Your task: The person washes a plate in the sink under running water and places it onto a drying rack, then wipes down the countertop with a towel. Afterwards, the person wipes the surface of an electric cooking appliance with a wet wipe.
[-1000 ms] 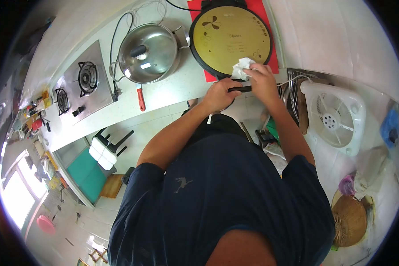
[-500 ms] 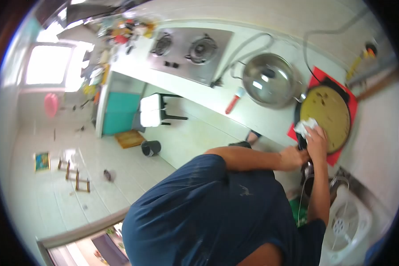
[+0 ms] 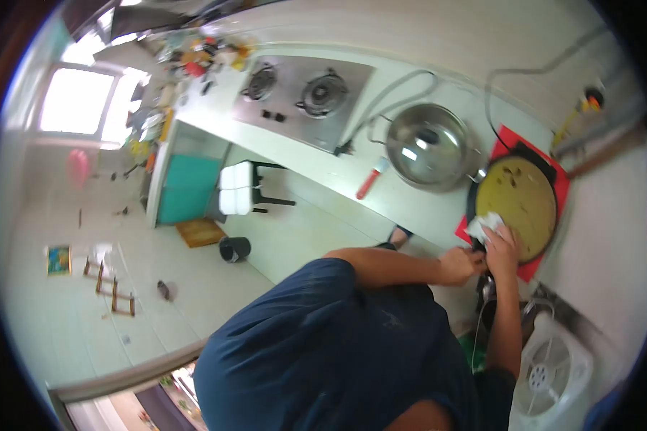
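Observation:
A round, flat electric griddle with a yellowish cooking surface and black rim lies on a red mat at the right of the counter. Dark specks show on its far part. My right hand is closed on a crumpled white cloth or tissue, pressed at the griddle's near left rim beside the black handle. Close by, my left hand is wrapped round the end of that handle. Its fingertips are partly hidden.
A steel pot with glass lid stands left of the griddle, near a red-handled scraper. Farther left is a gas hob. Cables run along the wall. A white fan-like appliance stands at lower right; a stool is below the counter.
The whole view has shifted slightly, so the counter things appear lower and further left. Both hands keep nearly the same place at the griddle's handle and rim.

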The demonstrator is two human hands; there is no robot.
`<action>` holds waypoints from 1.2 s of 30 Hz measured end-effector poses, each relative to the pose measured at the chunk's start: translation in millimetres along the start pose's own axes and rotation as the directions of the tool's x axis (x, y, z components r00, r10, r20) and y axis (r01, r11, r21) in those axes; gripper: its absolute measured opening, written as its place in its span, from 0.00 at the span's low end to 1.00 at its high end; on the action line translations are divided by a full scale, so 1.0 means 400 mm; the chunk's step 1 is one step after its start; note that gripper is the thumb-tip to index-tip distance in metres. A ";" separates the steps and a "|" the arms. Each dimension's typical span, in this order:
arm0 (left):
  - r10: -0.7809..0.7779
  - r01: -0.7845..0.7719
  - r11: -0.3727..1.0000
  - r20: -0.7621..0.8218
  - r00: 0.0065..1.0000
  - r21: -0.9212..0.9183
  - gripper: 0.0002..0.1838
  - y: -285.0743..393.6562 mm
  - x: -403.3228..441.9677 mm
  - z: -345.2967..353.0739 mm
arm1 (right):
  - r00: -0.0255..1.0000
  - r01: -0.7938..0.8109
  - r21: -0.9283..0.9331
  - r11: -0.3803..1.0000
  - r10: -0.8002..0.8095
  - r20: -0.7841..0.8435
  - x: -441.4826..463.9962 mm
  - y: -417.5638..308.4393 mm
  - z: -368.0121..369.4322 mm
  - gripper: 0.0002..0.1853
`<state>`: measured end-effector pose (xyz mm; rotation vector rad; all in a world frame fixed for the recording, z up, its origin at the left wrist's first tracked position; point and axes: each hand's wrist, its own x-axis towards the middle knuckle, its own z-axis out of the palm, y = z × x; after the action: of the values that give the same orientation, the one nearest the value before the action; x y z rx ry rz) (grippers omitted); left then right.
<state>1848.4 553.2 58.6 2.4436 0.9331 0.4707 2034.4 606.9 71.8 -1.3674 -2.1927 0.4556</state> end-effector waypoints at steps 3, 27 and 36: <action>0.049 -0.051 0.998 -0.054 0.997 -0.025 0.24 -0.004 0.012 -0.005 | 0.999 0.004 -0.090 0.996 0.000 0.038 -0.022 -0.009 -0.060 0.17; -0.002 0.001 1.000 -0.030 1.000 -0.021 0.38 0.019 0.038 -0.045 | 0.786 -0.561 0.136 0.817 0.576 -0.225 -0.187 0.224 -0.131 0.13; 0.032 -0.034 0.999 -0.099 0.995 -0.013 0.18 0.022 0.065 -0.033 | 0.391 -0.723 0.431 0.540 0.834 -0.389 -0.270 0.060 -0.034 0.18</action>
<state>1865.2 569.5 77.8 2.4446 0.9270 0.6125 2098.6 520.2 43.7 -2.0621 -0.8598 0.4799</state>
